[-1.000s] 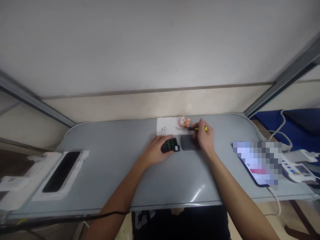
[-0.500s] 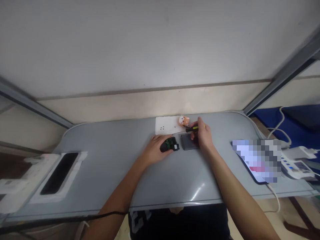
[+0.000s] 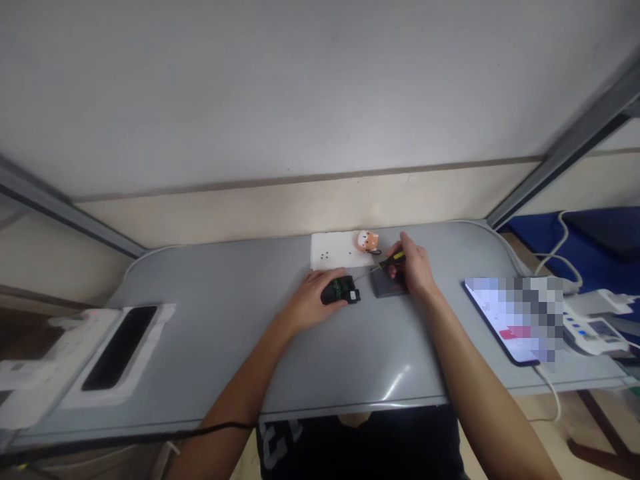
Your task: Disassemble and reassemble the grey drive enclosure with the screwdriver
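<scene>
My left hand (image 3: 309,300) grips a small black device (image 3: 354,297) with a bare green circuit board (image 3: 338,288), its fingers along the far side and thumb on the near side. In my right hand (image 3: 418,272) is a screwdriver (image 3: 386,264) with a black and yellow handle, slanting left and down. Its thin shaft reaches the device's upper right part; whether the tip touches cannot be made out. Beneath my right hand lies a flat dark grey case (image 3: 386,285), partly covered by the fingers.
Behind the hands, a white paper sheet (image 3: 334,244) bears several tiny dark screws and an orange-and-white animal figure (image 3: 367,241) with a black loop. A black phone (image 3: 120,347) lies left; a lit phone (image 3: 500,320) on a cable and a white power strip (image 3: 597,335) lie right.
My right hand and the dark grey case have shifted slightly right. The screwdriver's tip has come down to the device's upper right part. My left hand stays on the device.
</scene>
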### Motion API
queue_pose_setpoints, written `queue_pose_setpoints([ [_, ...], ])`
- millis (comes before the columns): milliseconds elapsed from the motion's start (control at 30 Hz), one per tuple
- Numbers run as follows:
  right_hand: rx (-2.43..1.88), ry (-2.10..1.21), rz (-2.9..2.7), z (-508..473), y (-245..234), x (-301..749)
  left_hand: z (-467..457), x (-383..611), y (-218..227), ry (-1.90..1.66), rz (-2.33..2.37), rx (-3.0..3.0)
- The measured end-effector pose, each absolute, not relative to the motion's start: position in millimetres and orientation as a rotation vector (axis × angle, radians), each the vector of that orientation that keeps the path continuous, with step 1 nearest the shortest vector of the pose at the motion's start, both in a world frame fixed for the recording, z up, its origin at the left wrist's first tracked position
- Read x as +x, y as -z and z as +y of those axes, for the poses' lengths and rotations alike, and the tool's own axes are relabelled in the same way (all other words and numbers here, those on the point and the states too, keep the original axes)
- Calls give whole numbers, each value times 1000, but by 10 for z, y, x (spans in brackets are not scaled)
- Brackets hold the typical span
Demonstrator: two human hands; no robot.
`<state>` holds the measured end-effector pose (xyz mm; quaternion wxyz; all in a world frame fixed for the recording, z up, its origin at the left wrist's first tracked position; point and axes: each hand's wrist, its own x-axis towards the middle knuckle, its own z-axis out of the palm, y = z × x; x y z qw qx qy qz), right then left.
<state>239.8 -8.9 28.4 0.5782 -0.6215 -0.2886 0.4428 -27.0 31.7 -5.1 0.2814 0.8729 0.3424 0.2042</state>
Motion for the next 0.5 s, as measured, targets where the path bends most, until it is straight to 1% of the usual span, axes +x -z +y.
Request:
queue_pose_setpoints([
  [300,-1429,-1047,-732,-119,-325,2349,317,-264,50,-620,853,2416],
  [500,-1357,-1043,-778,-129,-354,2187,322,-259,15,-850,766,2494],
])
